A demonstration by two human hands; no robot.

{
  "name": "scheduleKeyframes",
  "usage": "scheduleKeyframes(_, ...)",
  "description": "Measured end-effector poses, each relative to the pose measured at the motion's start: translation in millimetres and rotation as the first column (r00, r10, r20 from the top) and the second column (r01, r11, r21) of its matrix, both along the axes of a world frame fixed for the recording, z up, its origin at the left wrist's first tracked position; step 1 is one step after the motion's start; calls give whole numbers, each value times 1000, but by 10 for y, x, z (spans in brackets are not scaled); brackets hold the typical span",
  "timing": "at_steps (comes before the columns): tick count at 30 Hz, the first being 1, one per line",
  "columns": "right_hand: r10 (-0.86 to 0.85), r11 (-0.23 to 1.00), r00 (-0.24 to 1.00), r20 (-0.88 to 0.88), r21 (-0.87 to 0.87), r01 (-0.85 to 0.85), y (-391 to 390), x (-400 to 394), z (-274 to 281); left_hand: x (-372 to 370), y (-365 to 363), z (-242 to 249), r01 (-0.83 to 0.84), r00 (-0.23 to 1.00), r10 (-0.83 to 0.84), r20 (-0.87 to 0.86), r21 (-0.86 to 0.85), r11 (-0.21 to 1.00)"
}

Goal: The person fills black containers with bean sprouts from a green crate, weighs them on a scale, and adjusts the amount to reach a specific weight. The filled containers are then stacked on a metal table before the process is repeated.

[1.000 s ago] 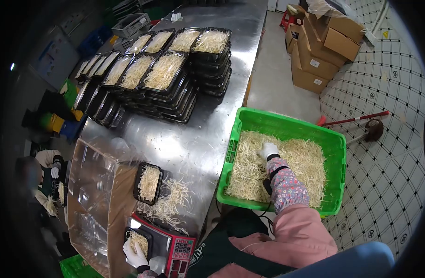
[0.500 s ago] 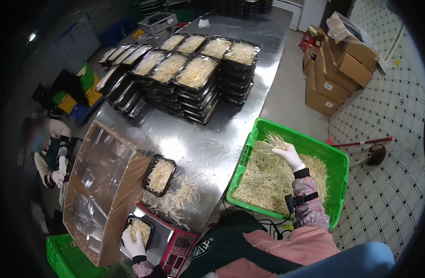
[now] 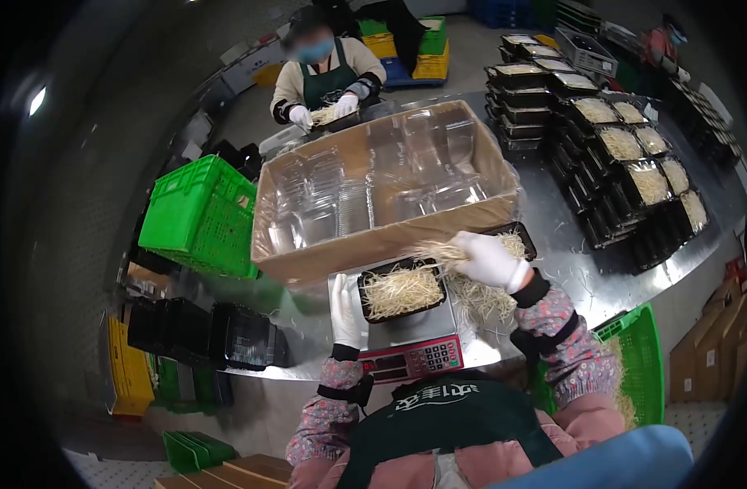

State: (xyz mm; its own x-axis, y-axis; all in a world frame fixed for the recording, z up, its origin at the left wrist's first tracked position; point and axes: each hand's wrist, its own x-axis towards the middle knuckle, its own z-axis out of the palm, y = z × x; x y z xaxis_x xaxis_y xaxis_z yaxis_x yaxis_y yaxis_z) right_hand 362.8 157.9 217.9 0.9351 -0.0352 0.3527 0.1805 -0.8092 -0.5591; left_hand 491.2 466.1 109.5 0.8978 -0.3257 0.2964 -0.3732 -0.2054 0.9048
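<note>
A black tray point(image 3: 388, 313) heaped with bean sprouts point(image 3: 404, 291) stands on the silver plate of a red scale point(image 3: 412, 359). Gloved in white, my left hand point(image 3: 344, 316) lies along the tray's left side with its fingers stretched out, gripping nothing. My right hand point(image 3: 489, 262), also gloved, is closed around a bunch of sprouts point(image 3: 438, 251) whose loose ends reach over the tray's upper right corner. Behind that hand is a second filled black tray point(image 3: 516, 238), partly hidden by it. Loose sprouts point(image 3: 483, 300) lie on the metal table below the wrist.
A cardboard box point(image 3: 373, 251) of clear plastic lids point(image 3: 341, 200) borders the scale's far side. Stacked filled trays point(image 3: 618, 147) stand at right, empty black trays point(image 3: 206, 334) at left. A green crate point(image 3: 646, 350) of sprouts is low right. Across the box, a co-worker point(image 3: 328, 73) handles another tray.
The view has turned left. My right hand has carried its bunch of sprouts from the green crate to the tray on the scale. My left hand has shifted to that tray's side, fingers straight.
</note>
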Motion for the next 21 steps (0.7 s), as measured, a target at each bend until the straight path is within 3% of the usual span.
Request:
scheduleKeyframes(1, 49, 993, 999, -9, -110, -50, 176, 255, -82, -6, -32, -7, 19, 999, -20, 41, 31, 999)
scheduleKeyframes(2, 90, 979, 996, 13, -187, -86, 392, 433, -112, -12, -63, -44, 23, 980, -47, 191, 126, 992)
scheduleKeyframes(3, 136, 958, 991, 3, -255, -131, 576, 633, -266, 8, -96, -72, -22, 912, -80, 402, 244, 970)
scheduleKeyframes(4, 132, 915, 985, -109, -369, -163, 780, 780, -345, 47, -150, -91, -109, 746, -124, 654, 304, 946)
scheduleKeyframes(5, 162, 900, 982, -95, -395, -186, 945, 883, -528, -10, -207, 20, -27, 919, -103, 381, 323, 946)
scheduleKeyframes(6, 189, 883, 979, -81, -422, -206, 1049, 954, -694, -110, -282, 201, 59, 994, -84, 68, 310, 949)
scheduleKeyframes(7, 196, 879, 977, -83, -427, -212, 1080, 985, -771, -193, -375, 336, 53, 995, -78, 58, 345, 937)
scheduleKeyframes(8, 183, 910, 974, -137, -351, -220, 1103, 990, -795, -149, -413, 274, -38, 886, -149, 439, 390, 920)
scheduleKeyframes(10, 179, 934, 963, -200, -273, -230, 1044, 964, -848, -137, -370, 146, 9, 891, -265, 368, 571, 821)
scheduleKeyframes(12, 321, 937, 932, -171, -87, -339, 818, 807, -663, -146, -352, 203, 29, 906, -279, 318, 611, 791)
scheduleKeyframes(14, 325, 944, 935, -143, -8, -330, 581, 694, -539, -150, -356, 320, 44, 922, -280, 268, 645, 763)
scheduleKeyframes(17, 255, 961, 963, -82, 129, -244, 266, 435, -233, -111, -255, 280, 190, 961, -236, 146, 273, 943)
scheduleKeyframes(18, 229, 959, 970, -87, 192, -209, 159, 363, -198, -64, -208, 274, 189, 949, -242, 201, 252, 949)
scheduleKeyframes(21, 102, 982, 991, -86, 167, -86, -136, 198, -197, 118, -10, 302, 216, 964, -229, 136, 106, 971)
